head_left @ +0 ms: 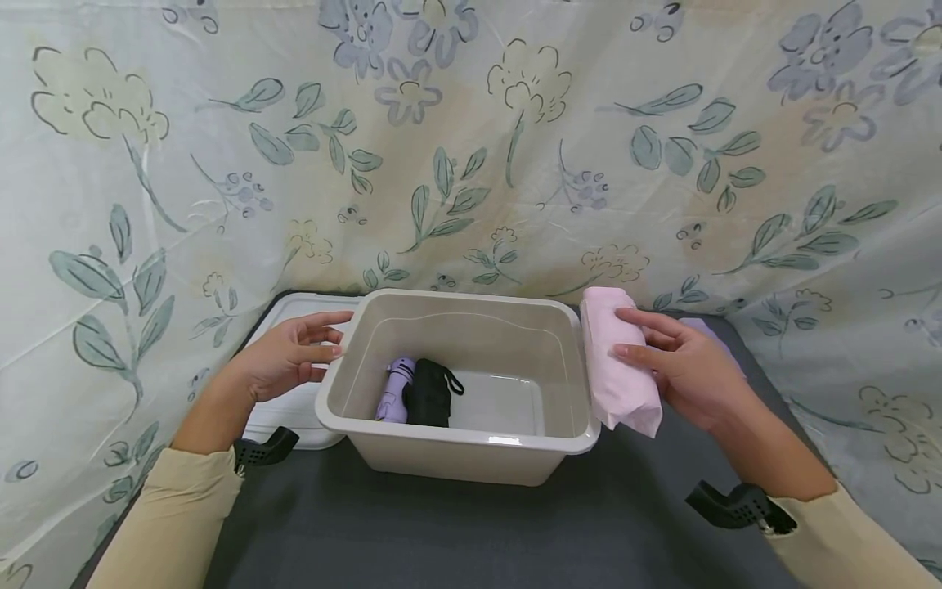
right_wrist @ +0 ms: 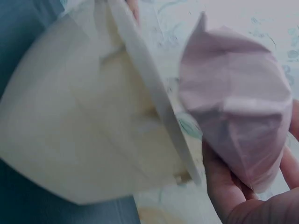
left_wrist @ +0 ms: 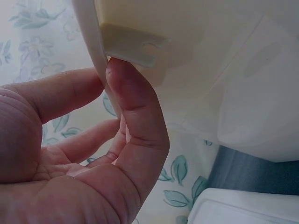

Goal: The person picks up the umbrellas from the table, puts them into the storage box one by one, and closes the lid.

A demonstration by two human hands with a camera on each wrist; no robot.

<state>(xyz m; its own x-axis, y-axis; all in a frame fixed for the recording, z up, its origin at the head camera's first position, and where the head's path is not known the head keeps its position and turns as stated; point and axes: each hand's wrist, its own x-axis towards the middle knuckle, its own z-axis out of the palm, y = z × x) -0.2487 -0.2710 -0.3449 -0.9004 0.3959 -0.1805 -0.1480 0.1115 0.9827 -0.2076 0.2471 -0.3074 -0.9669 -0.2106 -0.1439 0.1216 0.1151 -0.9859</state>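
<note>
A beige plastic storage bin [head_left: 471, 450] stands in front of me. My left hand [head_left: 298, 352] grips the left end of its rim; in the left wrist view a bent digit [left_wrist: 140, 107] tucks under the lip while others meet its edge. Beyond the bin's right end, my right hand [head_left: 684, 360] holds a pink wrapped bundle [head_left: 618, 360], fingers and thumb on either side. The right wrist view shows the creased end of this pink bundle [right_wrist: 233, 98] beside the rim. Inside the bin, a purple folded umbrella [head_left: 397, 391] lies against a black pouch with a wrist loop [head_left: 428, 394].
A pale lid [head_left: 287, 413] lies on the dark tabletop [head_left: 441, 532] left of the bin, partly beneath its rim. Something light purple [head_left: 710, 335] shows behind my right hand. Floral cloth [head_left: 471, 164] hangs behind and along both sides.
</note>
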